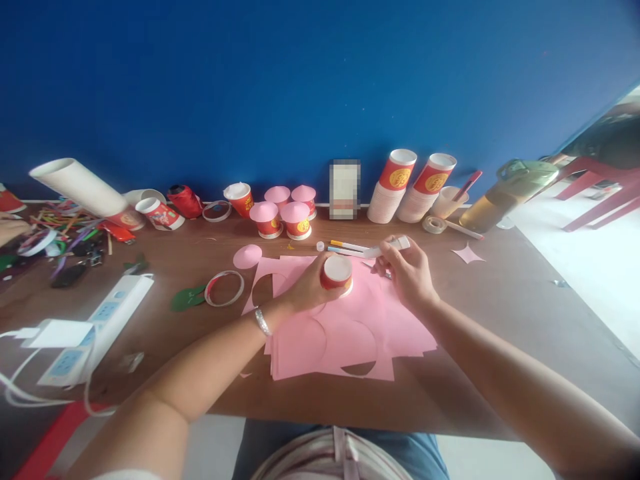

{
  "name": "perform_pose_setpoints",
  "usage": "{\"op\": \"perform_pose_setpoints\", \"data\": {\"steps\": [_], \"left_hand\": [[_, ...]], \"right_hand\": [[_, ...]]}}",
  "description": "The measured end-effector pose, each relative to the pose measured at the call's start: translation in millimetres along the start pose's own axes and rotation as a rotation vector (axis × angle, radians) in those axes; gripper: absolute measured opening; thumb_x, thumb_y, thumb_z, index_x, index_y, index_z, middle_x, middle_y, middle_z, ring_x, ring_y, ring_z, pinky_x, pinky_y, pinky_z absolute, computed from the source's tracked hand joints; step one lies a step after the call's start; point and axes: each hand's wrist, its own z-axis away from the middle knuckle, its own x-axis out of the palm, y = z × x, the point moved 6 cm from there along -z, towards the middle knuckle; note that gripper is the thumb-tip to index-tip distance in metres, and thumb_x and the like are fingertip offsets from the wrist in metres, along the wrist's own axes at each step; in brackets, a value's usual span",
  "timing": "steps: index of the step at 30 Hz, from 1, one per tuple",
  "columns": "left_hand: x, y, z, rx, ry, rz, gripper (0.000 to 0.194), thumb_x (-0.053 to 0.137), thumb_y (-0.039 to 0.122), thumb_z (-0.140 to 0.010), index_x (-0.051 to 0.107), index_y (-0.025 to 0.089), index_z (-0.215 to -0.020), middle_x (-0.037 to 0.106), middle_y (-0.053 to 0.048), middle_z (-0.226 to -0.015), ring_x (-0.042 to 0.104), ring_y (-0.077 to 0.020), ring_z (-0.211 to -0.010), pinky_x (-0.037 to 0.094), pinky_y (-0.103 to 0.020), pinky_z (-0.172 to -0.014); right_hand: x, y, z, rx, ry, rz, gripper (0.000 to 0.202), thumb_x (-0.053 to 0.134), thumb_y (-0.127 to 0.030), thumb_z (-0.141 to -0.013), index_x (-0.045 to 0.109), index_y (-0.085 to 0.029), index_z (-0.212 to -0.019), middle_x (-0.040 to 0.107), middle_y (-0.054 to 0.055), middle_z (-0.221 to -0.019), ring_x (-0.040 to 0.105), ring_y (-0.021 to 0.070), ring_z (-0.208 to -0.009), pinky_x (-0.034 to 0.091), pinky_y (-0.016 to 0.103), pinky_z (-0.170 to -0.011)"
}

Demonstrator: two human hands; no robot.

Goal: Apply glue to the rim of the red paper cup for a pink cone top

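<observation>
My left hand is wrapped round a red paper cup, which stands over the pink paper with its pale round end facing up. Pinched in my right hand is a small white glue bottle, lying slanted with its tapered tip pointing left toward the cup. Below both hands are several pink paper sheets with round cut-outs. A metal tool, perhaps scissors, is partly hidden under my right hand. A small white cap and pens lie just behind the cup.
Several red cups with pink cones stand at the back, left of two cup stacks. A loose pink cone and a tape ring lie left. Further left is a power strip; a bottle leans back right.
</observation>
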Motion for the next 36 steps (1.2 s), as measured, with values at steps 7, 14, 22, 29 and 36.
{"op": "perform_pose_setpoints", "data": {"steps": [7,14,22,29,36], "left_hand": [[0.5,6,-1,0.014,0.002,-0.086,0.047,0.077,0.031,-0.077,0.047,0.021,-0.112,0.063,-0.008,-0.111,0.063,-0.0236,-0.100,0.053,-0.039,-0.087],[1.0,13,-2,0.044,-0.022,-0.115,0.038,0.073,0.027,-0.080,0.052,0.020,-0.111,0.065,-0.007,-0.109,0.063,-0.0228,-0.097,0.052,-0.038,-0.085],[3.0,12,-5,0.062,-0.032,-0.115,0.034,0.072,0.031,-0.081,0.059,0.021,-0.111,0.068,-0.006,-0.101,0.064,-0.0251,-0.094,0.053,-0.040,-0.082],[0.3,11,-2,0.041,-0.034,-0.112,0.042,0.073,0.032,-0.079,0.058,0.021,-0.117,0.068,-0.008,-0.108,0.064,-0.0260,-0.098,0.054,-0.041,-0.085],[2.3,24,-5,0.031,-0.078,-0.130,0.027,0.072,0.034,-0.081,0.063,0.021,-0.103,0.069,-0.007,-0.094,0.064,-0.0270,-0.092,0.054,-0.044,-0.081]], "right_hand": [[11,-5,-3,-0.065,0.005,0.333,0.045,0.075,-0.060,-0.083,0.052,-0.022,-0.074,0.059,-0.005,-0.052,0.051,0.0102,-0.043,0.045,0.024,-0.047],[12,0,-1,-0.051,-0.016,0.338,0.047,0.075,-0.062,-0.082,0.050,-0.023,-0.073,0.056,-0.006,-0.045,0.051,0.0106,-0.038,0.039,0.023,-0.041],[15,0,1,-0.063,-0.026,0.388,0.043,0.078,-0.058,-0.081,0.053,-0.023,-0.076,0.058,-0.006,-0.046,0.053,0.0114,-0.036,0.039,0.023,-0.038],[11,-4,4,-0.102,0.010,0.461,0.041,0.079,-0.054,-0.081,0.053,-0.023,-0.077,0.060,-0.006,-0.049,0.055,0.0112,-0.038,0.042,0.022,-0.039],[10,-4,12,-0.186,0.033,0.487,0.034,0.073,-0.051,-0.086,0.054,-0.023,-0.082,0.066,-0.004,-0.063,0.060,0.0121,-0.043,0.048,0.025,-0.043]]}}
